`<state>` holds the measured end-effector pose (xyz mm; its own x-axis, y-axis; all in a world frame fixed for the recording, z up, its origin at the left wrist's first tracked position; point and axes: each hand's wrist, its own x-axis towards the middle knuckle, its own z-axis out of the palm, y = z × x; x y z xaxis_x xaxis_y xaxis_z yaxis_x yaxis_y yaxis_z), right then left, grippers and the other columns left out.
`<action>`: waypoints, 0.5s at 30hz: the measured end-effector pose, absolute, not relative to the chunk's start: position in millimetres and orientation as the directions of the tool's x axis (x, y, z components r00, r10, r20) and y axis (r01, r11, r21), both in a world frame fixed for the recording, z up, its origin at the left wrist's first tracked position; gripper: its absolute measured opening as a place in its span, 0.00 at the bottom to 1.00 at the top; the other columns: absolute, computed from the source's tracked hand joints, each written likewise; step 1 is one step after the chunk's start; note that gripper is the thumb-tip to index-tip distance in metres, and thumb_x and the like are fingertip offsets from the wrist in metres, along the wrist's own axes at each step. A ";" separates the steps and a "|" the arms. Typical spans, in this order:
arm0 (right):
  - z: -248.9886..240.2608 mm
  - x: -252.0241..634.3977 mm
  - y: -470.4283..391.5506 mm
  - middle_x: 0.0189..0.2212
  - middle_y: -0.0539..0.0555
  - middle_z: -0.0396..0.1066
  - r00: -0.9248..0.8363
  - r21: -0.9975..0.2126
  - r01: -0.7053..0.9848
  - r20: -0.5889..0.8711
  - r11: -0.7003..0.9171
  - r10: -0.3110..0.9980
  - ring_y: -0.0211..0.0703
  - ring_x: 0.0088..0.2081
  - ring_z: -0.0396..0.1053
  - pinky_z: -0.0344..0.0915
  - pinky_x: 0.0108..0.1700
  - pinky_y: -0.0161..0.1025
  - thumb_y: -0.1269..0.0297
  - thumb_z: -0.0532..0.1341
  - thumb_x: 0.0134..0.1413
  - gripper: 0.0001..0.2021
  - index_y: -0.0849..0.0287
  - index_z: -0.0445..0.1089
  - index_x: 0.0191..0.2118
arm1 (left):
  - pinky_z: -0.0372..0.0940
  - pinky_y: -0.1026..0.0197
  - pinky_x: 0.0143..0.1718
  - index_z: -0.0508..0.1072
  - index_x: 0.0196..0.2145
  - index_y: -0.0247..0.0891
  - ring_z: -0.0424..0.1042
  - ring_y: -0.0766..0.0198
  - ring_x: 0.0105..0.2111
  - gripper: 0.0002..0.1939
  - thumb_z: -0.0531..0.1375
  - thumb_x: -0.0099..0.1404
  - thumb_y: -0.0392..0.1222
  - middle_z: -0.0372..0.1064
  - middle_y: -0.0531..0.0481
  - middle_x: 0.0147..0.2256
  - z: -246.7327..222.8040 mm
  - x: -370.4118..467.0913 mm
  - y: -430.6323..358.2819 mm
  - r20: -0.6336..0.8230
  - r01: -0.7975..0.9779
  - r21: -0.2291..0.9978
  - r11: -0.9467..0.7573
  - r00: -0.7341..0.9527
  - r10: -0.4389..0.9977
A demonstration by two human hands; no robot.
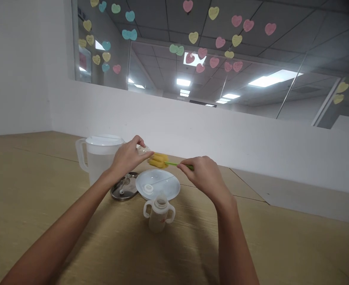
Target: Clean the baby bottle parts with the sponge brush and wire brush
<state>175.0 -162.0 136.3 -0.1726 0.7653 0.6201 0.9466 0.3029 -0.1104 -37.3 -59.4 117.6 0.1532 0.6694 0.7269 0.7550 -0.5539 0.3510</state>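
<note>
In my right hand [205,176] is the thin green handle of a bottle brush [159,160], closed between thumb and fingers. Its yellow sponge head points left and is slightly blurred. My left hand [129,154] is closed on a small clear plastic piece [143,150], perhaps a cap. The sponge head is right beside that piece; whether it goes inside I cannot tell. Below both hands, a whitish bowl [170,190] holds a white ring [148,188] and a thin line like a straw. In front of it stands an uncapped baby bottle [157,217] with two handles.
Behind my left forearm stands a white lidded pitcher [98,158]. A round metal tray [129,194] with small white parts lies left of the bowl. The wooden table [281,241] ends at a white wall [192,130], below a window with heart-shaped notes.
</note>
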 end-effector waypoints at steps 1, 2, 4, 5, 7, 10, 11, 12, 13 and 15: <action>136.5 176.0 -162.2 0.15 0.50 0.66 -0.153 -0.109 0.954 0.622 0.279 0.768 0.36 0.19 0.56 0.46 0.23 0.35 0.61 0.52 0.56 0.15 0.56 0.75 0.29 | 0.59 0.61 0.28 0.61 0.36 0.40 0.67 0.56 0.34 0.17 0.58 0.55 0.53 0.68 0.49 0.33 115.9 -40.3 -55.3 0.742 0.829 0.256 -0.497 0.161 0.650; 137.0 177.3 -163.1 0.15 0.50 0.66 -0.132 -0.117 0.958 0.627 0.261 0.767 0.36 0.19 0.55 0.45 0.23 0.35 0.60 0.52 0.56 0.15 0.56 0.75 0.28 | 0.59 0.60 0.30 0.62 0.37 0.40 0.66 0.53 0.37 0.16 0.58 0.55 0.51 0.68 0.48 0.35 113.9 -44.0 -50.7 0.747 0.881 0.171 -0.442 0.176 0.641; 138.2 180.8 -166.1 0.15 0.50 0.65 -0.096 -0.141 0.960 0.644 0.241 0.759 0.36 0.19 0.54 0.45 0.23 0.34 0.59 0.52 0.56 0.16 0.55 0.75 0.28 | 0.59 0.59 0.32 0.62 0.39 0.39 0.65 0.50 0.41 0.15 0.58 0.55 0.48 0.68 0.46 0.37 108.7 -51.7 -40.5 0.714 0.925 0.067 -0.375 0.218 0.666; 138.6 182.7 -167.6 0.16 0.50 0.65 -0.084 -0.149 0.960 0.652 0.236 0.754 0.36 0.19 0.54 0.45 0.23 0.34 0.59 0.51 0.56 0.16 0.55 0.75 0.29 | 0.60 0.58 0.34 0.63 0.40 0.39 0.65 0.51 0.41 0.16 0.58 0.55 0.46 0.67 0.45 0.39 105.2 -55.3 -35.2 0.669 0.927 0.045 -0.373 0.250 0.700; 139.0 185.9 -169.5 0.16 0.50 0.65 -0.070 -0.153 0.962 0.663 0.227 0.746 0.36 0.20 0.54 0.46 0.23 0.34 0.58 0.52 0.56 0.16 0.55 0.75 0.29 | 0.60 0.59 0.36 0.62 0.44 0.39 0.66 0.53 0.41 0.19 0.58 0.54 0.41 0.65 0.45 0.44 96.8 -60.6 -24.8 0.549 0.916 0.029 -0.400 0.320 0.772; 138.6 187.9 -169.1 0.15 0.50 0.65 -0.073 -0.153 0.961 0.664 0.231 0.744 0.36 0.20 0.55 0.46 0.24 0.34 0.58 0.52 0.56 0.15 0.55 0.75 0.30 | 0.61 0.59 0.39 0.61 0.49 0.37 0.67 0.55 0.41 0.24 0.57 0.53 0.36 0.61 0.42 0.48 82.3 -63.6 -11.3 0.347 0.915 0.017 -0.402 0.372 0.861; 138.6 187.7 -168.5 0.15 0.50 0.65 -0.078 -0.153 0.960 0.661 0.236 0.746 0.36 0.20 0.55 0.46 0.24 0.34 0.58 0.52 0.56 0.15 0.56 0.75 0.30 | 0.61 0.59 0.39 0.61 0.49 0.36 0.67 0.55 0.42 0.24 0.57 0.53 0.35 0.62 0.41 0.48 77.6 -63.8 -7.6 0.294 0.921 0.011 -0.390 0.370 0.881; 138.6 187.2 -167.8 0.15 0.50 0.65 -0.083 -0.154 0.958 0.659 0.242 0.748 0.36 0.20 0.55 0.46 0.23 0.34 0.58 0.51 0.56 0.16 0.56 0.75 0.30 | 0.61 0.59 0.40 0.63 0.48 0.35 0.67 0.54 0.42 0.23 0.58 0.53 0.35 0.63 0.40 0.47 73.2 -64.0 -4.2 0.256 0.925 0.005 -0.381 0.367 0.894; 138.6 186.6 -167.2 0.16 0.51 0.66 -0.088 -0.156 0.956 0.655 0.248 0.750 0.36 0.19 0.56 0.47 0.23 0.34 0.58 0.51 0.56 0.16 0.56 0.75 0.30 | 0.61 0.59 0.40 0.64 0.47 0.34 0.67 0.53 0.43 0.22 0.58 0.52 0.35 0.64 0.40 0.46 69.2 -64.1 -1.1 0.230 0.927 -0.001 -0.375 0.365 0.902; 138.9 185.3 -166.3 0.17 0.51 0.67 -0.089 -0.165 0.953 0.647 0.254 0.757 0.36 0.19 0.57 0.47 0.23 0.35 0.59 0.51 0.56 0.16 0.57 0.75 0.30 | 0.61 0.58 0.41 0.65 0.46 0.33 0.66 0.51 0.44 0.22 0.59 0.52 0.35 0.65 0.39 0.46 62.3 -64.5 4.2 0.200 0.928 -0.003 -0.374 0.367 0.909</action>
